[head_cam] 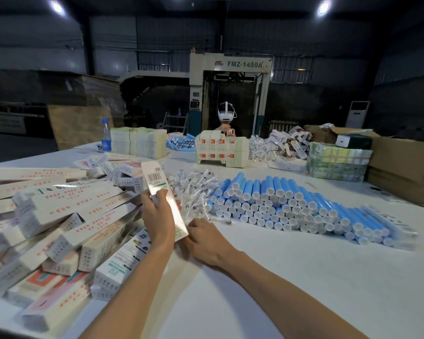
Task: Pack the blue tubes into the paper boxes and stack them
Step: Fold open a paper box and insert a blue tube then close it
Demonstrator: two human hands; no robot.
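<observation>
White tabletop in dim warehouse, left hand fingers clamped on box at centre, right hand fingers pinching its lower end, tubes stacked centre right, box pile left

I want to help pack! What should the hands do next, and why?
Probably the right hand should reach for one tube from the blue tubes stack: the left hand holds a paper box with its top flap open, and neither hand has a tube.
</observation>
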